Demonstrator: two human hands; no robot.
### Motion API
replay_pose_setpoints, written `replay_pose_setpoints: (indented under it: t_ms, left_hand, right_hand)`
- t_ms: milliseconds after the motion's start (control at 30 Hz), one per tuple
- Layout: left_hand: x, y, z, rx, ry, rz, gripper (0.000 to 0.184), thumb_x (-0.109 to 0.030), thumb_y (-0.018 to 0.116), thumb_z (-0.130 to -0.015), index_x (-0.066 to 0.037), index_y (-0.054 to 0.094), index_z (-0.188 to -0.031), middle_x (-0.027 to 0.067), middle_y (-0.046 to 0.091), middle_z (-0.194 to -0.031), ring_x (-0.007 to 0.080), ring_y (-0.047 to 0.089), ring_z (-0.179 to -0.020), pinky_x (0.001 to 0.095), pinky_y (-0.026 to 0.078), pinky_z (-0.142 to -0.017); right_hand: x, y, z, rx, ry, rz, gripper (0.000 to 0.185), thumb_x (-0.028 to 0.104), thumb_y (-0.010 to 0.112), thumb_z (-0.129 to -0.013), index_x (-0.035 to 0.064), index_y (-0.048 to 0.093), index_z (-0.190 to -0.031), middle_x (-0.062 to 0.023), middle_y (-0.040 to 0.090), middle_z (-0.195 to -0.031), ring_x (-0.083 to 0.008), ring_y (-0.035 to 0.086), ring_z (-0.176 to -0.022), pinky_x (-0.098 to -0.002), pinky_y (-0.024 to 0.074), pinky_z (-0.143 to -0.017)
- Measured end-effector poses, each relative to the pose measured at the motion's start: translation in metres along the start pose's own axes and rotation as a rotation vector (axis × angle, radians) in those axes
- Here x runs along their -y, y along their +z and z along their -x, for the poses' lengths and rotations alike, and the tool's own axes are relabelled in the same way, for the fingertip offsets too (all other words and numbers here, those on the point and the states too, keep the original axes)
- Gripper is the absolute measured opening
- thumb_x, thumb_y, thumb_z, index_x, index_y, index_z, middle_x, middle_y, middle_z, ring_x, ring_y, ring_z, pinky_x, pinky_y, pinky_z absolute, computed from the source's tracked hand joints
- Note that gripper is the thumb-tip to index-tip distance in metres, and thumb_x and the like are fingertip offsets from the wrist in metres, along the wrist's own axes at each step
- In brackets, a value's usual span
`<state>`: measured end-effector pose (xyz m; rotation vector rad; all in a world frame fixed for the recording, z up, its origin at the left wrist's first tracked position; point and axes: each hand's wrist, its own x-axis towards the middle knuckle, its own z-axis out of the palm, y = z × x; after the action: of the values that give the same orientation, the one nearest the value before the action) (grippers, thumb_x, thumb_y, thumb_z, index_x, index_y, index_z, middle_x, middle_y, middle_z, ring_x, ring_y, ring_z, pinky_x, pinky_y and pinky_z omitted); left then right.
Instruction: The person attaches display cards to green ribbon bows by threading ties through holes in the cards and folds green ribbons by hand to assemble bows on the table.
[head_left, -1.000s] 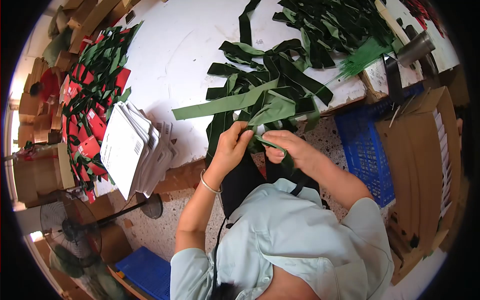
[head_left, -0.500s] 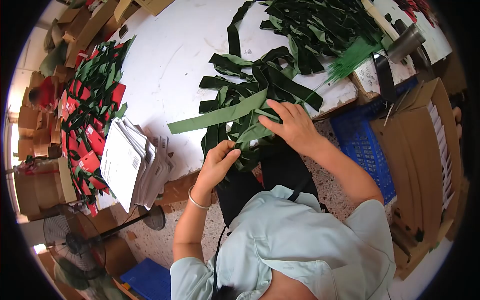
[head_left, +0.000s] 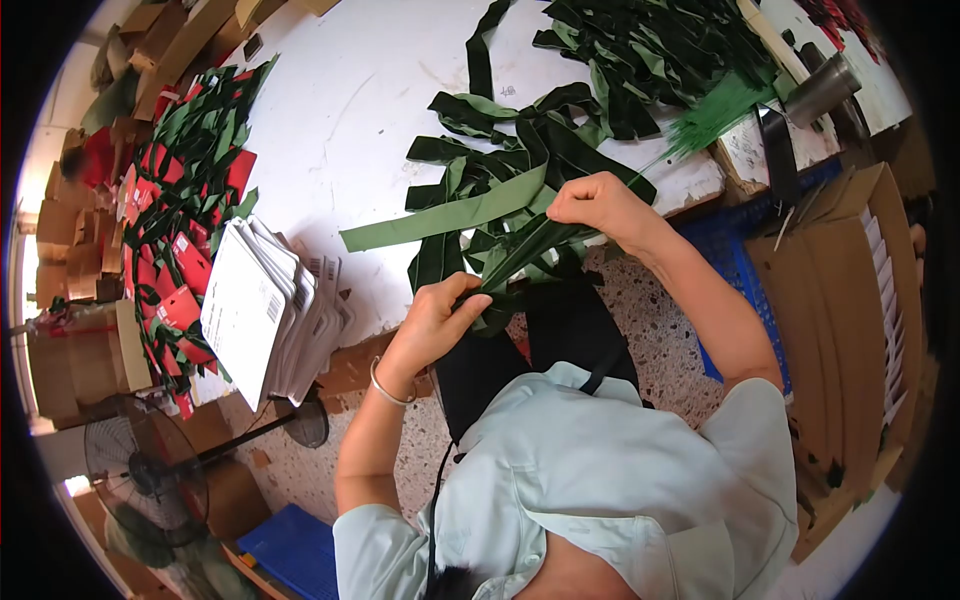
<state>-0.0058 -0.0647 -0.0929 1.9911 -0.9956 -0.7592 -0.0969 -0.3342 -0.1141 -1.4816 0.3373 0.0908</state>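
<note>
A dark green velvet ribbon [head_left: 522,250] is drawn taut and gathered narrow between my two hands. My left hand [head_left: 440,318], with a bangle on the wrist, pinches its lower end at the table's front edge. My right hand [head_left: 605,212] is closed on the upper end, its fingertips folded out of sight. Beneath and behind it lies a loose pile of green ribbons [head_left: 440,262], dark on one face and lighter on the other. One pale green ribbon strip [head_left: 440,220] stretches out to the left across the white table [head_left: 340,130].
A stack of white cards [head_left: 245,310] stands at the table's left edge, beside red cards with green ribbons [head_left: 180,260]. More ribbons [head_left: 660,60] lie at the back right near green bristles [head_left: 720,115] and a metal cylinder [head_left: 823,90]. A cardboard box [head_left: 820,300] and blue crate [head_left: 735,290] stand right.
My right hand has gone from spread fingers over the ribbons to a closed grip. The ribbon between my hands has changed from loose and pale to taut, narrow and dark.
</note>
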Motion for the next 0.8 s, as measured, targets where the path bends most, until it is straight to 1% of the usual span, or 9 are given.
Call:
replay_pose_setpoints:
  t_ms: [67,133,200,233,300,433,533,600,800]
  left_hand:
    - [0.001,0.001,-0.003,0.031,-0.052,0.073,0.019,-0.012,0.063,-0.089,0.004,0.06,-0.099,0.0028,0.06,-0.074,0.0073,0.049,-0.067,0.0246,0.042,-0.06]
    - [-0.003,0.002,-0.009,0.03,-0.075,0.075,0.02,-0.013,0.064,-0.089,0.004,0.06,-0.099,0.0071,0.06,-0.071,0.0096,0.049,-0.063,0.0264,0.043,-0.058]
    - [-0.003,0.005,-0.014,0.03,-0.099,0.076,0.022,-0.014,0.064,-0.088,0.004,0.06,-0.098,0.0114,0.06,-0.069,0.0119,0.05,-0.059,0.0281,0.043,-0.056]
    - [0.0,0.007,-0.018,0.027,-0.094,0.131,0.022,-0.014,0.064,-0.088,0.005,0.06,-0.098,0.01,0.06,-0.069,0.0107,0.049,-0.06,0.0273,0.043,-0.056]
    - [0.005,0.012,-0.026,0.021,-0.091,0.188,0.022,-0.014,0.064,-0.088,0.005,0.06,-0.098,0.0085,0.06,-0.07,0.0095,0.048,-0.061,0.0266,0.043,-0.057]
    - [0.005,0.015,-0.032,0.037,-0.05,0.366,0.023,-0.014,0.065,-0.088,0.005,0.061,-0.101,0.0061,0.063,-0.076,0.0092,0.051,-0.065,0.0254,0.044,-0.06]
    - [0.018,0.003,-0.024,0.03,0.0,0.182,0.023,-0.011,0.064,-0.087,0.004,0.061,-0.103,0.0063,0.063,-0.076,0.0099,0.053,-0.067,0.0263,0.045,-0.062]
    - [0.037,-0.012,-0.013,0.1,-0.217,0.123,0.023,-0.011,0.064,-0.086,0.004,0.06,-0.103,0.007,0.062,-0.075,0.0096,0.053,-0.068,0.0263,0.046,-0.062]
    - [0.058,-0.041,0.013,-0.044,-0.392,0.535,0.014,-0.006,0.056,-0.092,0.003,0.06,-0.101,-0.0006,0.06,-0.084,0.0058,0.052,-0.074,0.0207,0.043,-0.066]
  right_hand:
    - [0.002,-0.001,-0.004,0.0,0.008,-0.009,0.023,0.014,0.065,-0.086,0.0011,0.059,-0.067,0.0005,0.059,-0.073,-0.0055,0.053,-0.073,-0.0215,0.0403,-0.069]
    - [0.011,0.002,-0.001,-0.122,-0.035,0.304,0.015,0.015,0.067,-0.083,0.0024,0.062,-0.077,-0.003,0.061,-0.081,-0.0119,0.057,-0.082,-0.0256,0.0429,-0.076]
    - [0.011,0.018,0.005,-0.471,-0.689,0.92,0.02,0.017,0.069,-0.078,0.0045,0.062,-0.092,-0.0076,0.062,-0.097,-0.0228,0.057,-0.096,-0.0346,0.0431,-0.085]
    - [0.019,0.026,0.012,-0.456,-0.75,1.004,0.031,0.018,0.069,-0.075,0.0061,0.059,-0.103,-0.0114,0.058,-0.109,-0.0312,0.052,-0.107,-0.0423,0.0396,-0.093]
    - [0.023,0.045,0.017,-0.347,-0.92,1.006,0.033,0.018,0.068,-0.077,0.0056,0.058,-0.106,-0.0109,0.058,-0.111,-0.0306,0.052,-0.107,-0.0432,0.0392,-0.093]
    - [-0.008,0.059,-0.004,-0.05,-0.778,0.881,0.014,0.017,0.064,-0.083,0.006,0.058,-0.076,-0.0082,0.055,-0.067,-0.0269,0.056,-0.067,-0.0388,0.0439,-0.072]
    - [-0.008,0.051,-0.011,-0.108,-0.727,0.814,0.023,0.019,0.064,-0.085,0.0068,0.053,-0.068,-0.0079,0.052,-0.061,-0.0299,0.054,-0.059,-0.0398,0.0425,-0.059]
    - [-0.006,0.045,-0.017,-0.117,-0.735,0.797,0.026,0.022,0.064,-0.085,0.0065,0.053,-0.067,-0.0076,0.053,-0.061,-0.0296,0.055,-0.059,-0.0384,0.0429,-0.06]
    - [-0.01,0.045,-0.031,-0.028,-0.676,0.865,0.027,0.025,0.063,-0.086,0.0061,0.053,-0.069,-0.0077,0.052,-0.06,-0.0302,0.054,-0.059,-0.0385,0.0429,-0.063]
